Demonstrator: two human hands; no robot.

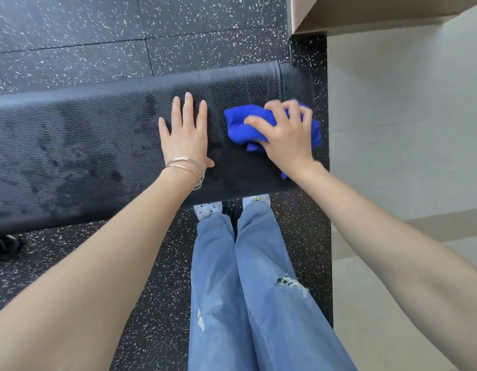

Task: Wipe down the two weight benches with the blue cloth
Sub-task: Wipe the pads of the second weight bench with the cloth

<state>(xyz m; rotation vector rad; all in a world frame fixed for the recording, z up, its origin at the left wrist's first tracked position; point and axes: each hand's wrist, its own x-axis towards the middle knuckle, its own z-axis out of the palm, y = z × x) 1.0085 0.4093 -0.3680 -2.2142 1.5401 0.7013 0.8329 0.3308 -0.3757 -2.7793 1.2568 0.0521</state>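
Observation:
A black padded weight bench (84, 145) runs from the left edge to just right of the middle, and its textured top shows damp streaks. My right hand (285, 135) presses a bunched blue cloth (240, 124) onto the bench's right end, fingers curled over it. Flat on the pad just left of the cloth rests my left hand (186, 132), fingers spread, with thin silver bangles at the wrist. Only one bench is in view.
Black speckled rubber flooring (98, 30) surrounds the bench. A pale tiled floor (405, 129) begins right of the bench end, and a beige wall base (339, 14) sits at top right. My legs in blue jeans (245, 290) stand against the bench's near side.

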